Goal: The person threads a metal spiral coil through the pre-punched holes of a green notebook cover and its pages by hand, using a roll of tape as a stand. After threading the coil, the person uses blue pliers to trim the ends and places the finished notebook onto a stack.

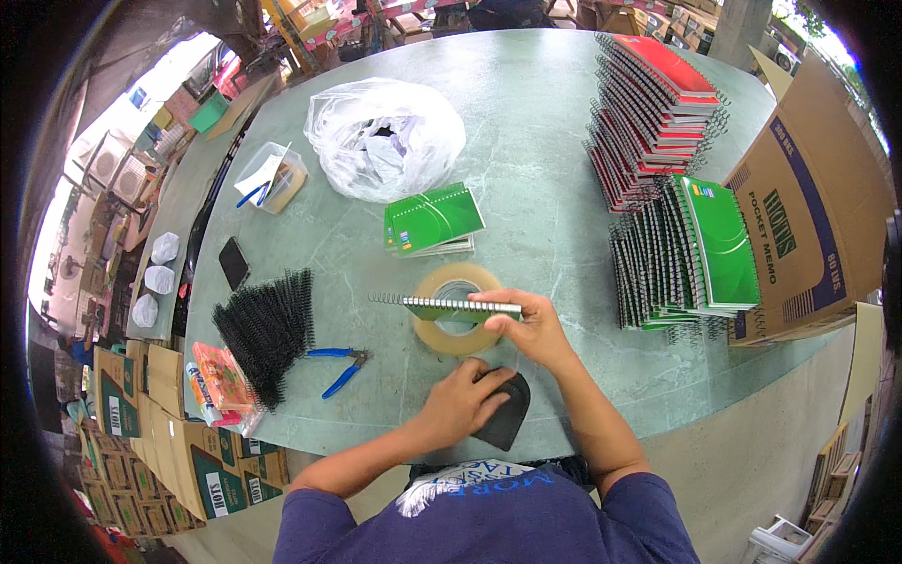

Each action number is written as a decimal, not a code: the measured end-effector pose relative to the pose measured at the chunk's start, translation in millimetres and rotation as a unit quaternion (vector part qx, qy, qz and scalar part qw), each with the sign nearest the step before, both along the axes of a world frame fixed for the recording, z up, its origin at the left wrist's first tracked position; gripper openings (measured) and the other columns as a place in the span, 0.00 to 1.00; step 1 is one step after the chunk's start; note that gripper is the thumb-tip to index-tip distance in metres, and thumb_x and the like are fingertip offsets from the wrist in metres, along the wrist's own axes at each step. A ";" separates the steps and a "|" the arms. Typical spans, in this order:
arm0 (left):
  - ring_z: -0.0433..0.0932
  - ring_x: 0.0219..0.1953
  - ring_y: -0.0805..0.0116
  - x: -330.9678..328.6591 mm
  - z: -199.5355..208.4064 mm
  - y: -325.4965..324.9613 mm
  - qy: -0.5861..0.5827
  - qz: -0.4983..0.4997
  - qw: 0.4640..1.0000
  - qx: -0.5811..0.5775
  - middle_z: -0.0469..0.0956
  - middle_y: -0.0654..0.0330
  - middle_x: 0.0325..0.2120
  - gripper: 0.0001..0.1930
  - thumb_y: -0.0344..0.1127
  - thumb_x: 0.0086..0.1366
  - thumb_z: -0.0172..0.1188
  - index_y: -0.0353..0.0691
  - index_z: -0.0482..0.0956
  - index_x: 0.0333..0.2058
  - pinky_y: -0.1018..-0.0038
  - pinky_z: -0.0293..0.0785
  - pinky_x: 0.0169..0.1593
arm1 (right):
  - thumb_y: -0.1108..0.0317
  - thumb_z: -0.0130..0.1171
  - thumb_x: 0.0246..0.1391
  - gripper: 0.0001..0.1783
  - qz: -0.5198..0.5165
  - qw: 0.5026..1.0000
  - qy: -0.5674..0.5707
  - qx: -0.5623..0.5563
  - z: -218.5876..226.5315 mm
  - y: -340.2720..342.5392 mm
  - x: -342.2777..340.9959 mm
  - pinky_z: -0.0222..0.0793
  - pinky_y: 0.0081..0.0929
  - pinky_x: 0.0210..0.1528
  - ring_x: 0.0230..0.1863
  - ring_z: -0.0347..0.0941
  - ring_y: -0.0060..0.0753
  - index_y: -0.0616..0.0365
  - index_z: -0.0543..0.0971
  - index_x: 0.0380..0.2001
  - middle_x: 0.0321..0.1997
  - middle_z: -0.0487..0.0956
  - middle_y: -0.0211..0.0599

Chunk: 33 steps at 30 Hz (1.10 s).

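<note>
My right hand (534, 331) pinches a small green notebook (451, 308) by its right end, spine turned up. A wire-like spiral runs along that spine and sticks out past the notebook's left end. Under the notebook, a wide roll of clear tape (435, 336) lies flat on the table. My left hand (460, 402) rests near the table's front edge, its fingers loosely bent and apart, touching a dark rounded pad (507, 414). Farther off lies a short stack of green notebooks (434, 218).
To the left are black spiral coils (268, 334), blue-handled pliers (344, 368), a black phone (234, 263) and a plastic tub (272, 179). A white plastic bag (381, 136) sits behind. Red notebooks (653, 117), green spiral notebooks (691, 249) and a cardboard box (799, 207) stand right.
</note>
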<state>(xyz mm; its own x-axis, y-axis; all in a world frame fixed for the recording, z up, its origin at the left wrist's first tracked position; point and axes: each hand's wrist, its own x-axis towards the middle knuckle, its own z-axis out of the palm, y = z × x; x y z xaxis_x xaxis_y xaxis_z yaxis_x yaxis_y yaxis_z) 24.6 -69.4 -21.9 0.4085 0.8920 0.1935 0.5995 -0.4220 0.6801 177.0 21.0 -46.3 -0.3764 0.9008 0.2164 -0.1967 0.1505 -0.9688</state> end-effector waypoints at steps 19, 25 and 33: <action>0.71 0.38 0.57 -27.6 40.3 67.2 0.178 0.026 0.960 0.214 0.72 0.57 0.30 0.12 0.40 0.52 0.61 0.40 0.75 0.32 0.63 0.63 0.42 | 0.76 0.54 0.53 0.09 -0.037 0.999 0.035 -0.012 7.4 -22.1 7.1 0.68 0.24 0.49 0.47 0.72 0.27 0.62 0.78 0.38 0.46 0.78 0.41; 0.71 0.39 0.59 -15.4 42.0 67.5 0.161 0.024 0.960 0.226 0.72 0.59 0.31 0.12 0.39 0.49 0.64 0.41 0.74 0.30 0.64 0.64 0.39 | 0.77 0.55 0.51 0.10 -0.106 0.993 0.039 0.045 4.6 -23.1 15.1 0.68 0.24 0.47 0.46 0.74 0.26 0.61 0.78 0.38 0.43 0.79 0.39; 0.72 0.38 0.57 6.1 47.8 75.1 0.072 0.001 0.981 0.180 0.74 0.56 0.31 0.13 0.36 0.50 0.63 0.41 0.76 0.36 0.65 0.66 0.41 | 0.73 0.61 0.47 0.07 -0.176 0.975 -0.134 -0.008 -4.8 -26.7 24.3 0.71 0.22 0.37 0.33 0.78 0.24 0.62 0.80 0.33 0.30 0.82 0.38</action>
<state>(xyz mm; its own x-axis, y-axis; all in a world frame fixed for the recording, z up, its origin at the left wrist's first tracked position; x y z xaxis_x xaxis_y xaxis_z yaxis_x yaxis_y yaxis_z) 30.7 5.7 25.9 0.4539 0.7768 0.4366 0.6795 -0.6187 0.3943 201.3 -5.7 -51.1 -0.0842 0.9868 0.1380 0.1241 0.1478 -0.9812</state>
